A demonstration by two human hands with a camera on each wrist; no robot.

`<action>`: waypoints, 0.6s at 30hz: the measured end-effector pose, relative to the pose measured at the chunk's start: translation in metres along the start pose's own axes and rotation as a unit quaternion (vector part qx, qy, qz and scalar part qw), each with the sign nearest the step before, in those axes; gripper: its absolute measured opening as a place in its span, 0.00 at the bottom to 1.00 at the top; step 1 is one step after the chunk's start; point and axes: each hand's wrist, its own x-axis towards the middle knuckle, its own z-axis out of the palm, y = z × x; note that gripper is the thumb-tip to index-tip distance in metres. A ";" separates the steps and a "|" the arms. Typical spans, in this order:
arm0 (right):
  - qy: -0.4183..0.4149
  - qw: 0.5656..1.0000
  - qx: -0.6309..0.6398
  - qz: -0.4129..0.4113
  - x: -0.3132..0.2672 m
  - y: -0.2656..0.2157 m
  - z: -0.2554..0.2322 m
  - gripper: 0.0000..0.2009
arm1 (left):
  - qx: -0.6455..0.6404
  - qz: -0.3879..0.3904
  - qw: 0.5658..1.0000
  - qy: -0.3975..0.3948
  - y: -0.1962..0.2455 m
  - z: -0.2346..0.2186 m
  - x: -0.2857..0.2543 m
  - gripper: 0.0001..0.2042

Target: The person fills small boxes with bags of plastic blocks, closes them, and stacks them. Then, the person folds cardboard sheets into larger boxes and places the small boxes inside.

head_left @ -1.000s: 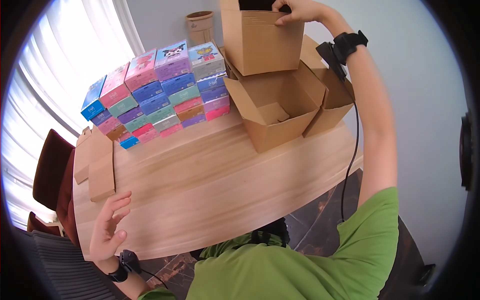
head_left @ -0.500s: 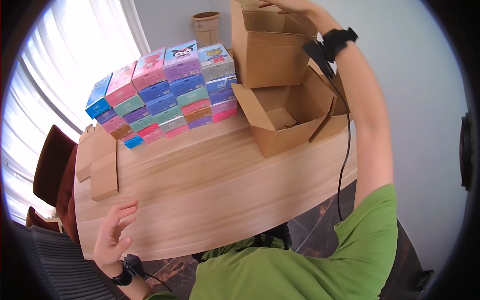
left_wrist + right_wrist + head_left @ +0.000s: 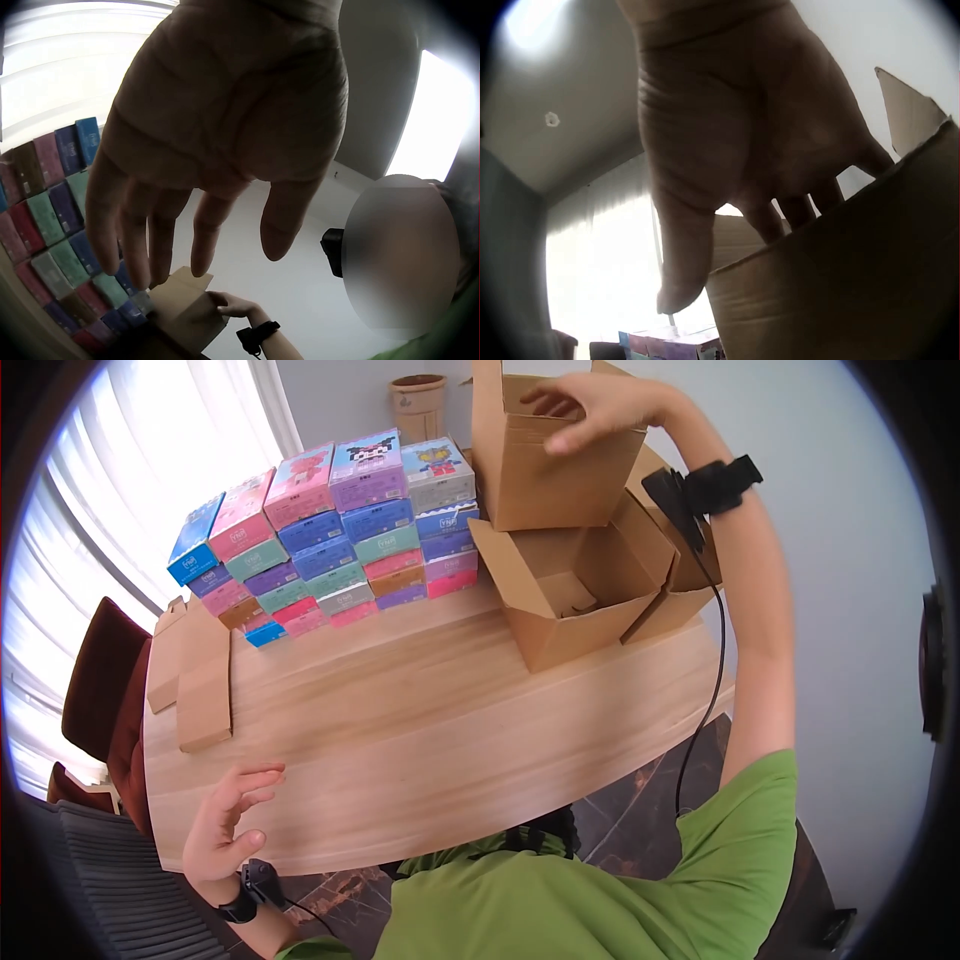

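My right hand (image 3: 610, 410) is at the near rim of an open cardboard box (image 3: 560, 480). Its fingers reach over the rim into the box, while the thumb stays outside, stretched out beside the wall in the right wrist view. This box stands behind a second open cardboard box (image 3: 550, 640), overlapping its far side in the head view. Low over the table's left front, my left hand (image 3: 225, 825) is held with fingers loosely extended and nothing in them; its palm (image 3: 225, 97) fills the left wrist view.
Colourful toy boxes (image 3: 370, 505) form a stacked wall at the back of the wooden table (image 3: 400, 710). Folded cardboard (image 3: 205, 680) lies on the left. A third open carton (image 3: 690, 580) stands at the right. A black cable (image 3: 715, 690) hangs from the right wrist.
The far box has come down slightly from where my right hand pinched its rim. That hand lifted off with straight fingers, then came back over the near rim. My left hand has barely moved.
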 end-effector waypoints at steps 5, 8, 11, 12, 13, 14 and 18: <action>0.072 0.989 -0.127 -0.036 0.010 0.030 0.027 0.19 | -0.005 0.002 1.000 0.007 -0.001 0.002 0.004 0.28; 0.058 0.985 -0.155 0.053 0.009 0.027 0.014 0.15 | -0.006 0.007 1.000 0.000 -0.002 0.003 0.005 0.28; 0.126 0.982 -0.143 0.009 0.010 0.039 0.026 0.15 | -0.002 0.007 1.000 -0.012 -0.002 0.003 0.006 0.28; 0.121 0.983 -0.136 0.014 0.011 0.041 0.030 0.15 | -0.001 0.007 1.000 -0.015 -0.001 0.003 0.007 0.28; 0.117 0.985 -0.129 0.017 0.012 0.044 0.034 0.14 | 0.004 0.007 1.000 -0.018 -0.002 0.003 0.007 0.28; 0.112 0.986 -0.121 0.020 0.014 0.045 0.035 0.14 | 0.008 0.006 1.000 -0.020 -0.002 0.002 0.007 0.28; 0.116 0.986 -0.120 -0.017 0.018 0.052 0.035 0.13 | 0.016 0.000 0.999 -0.031 -0.007 0.002 0.006 0.27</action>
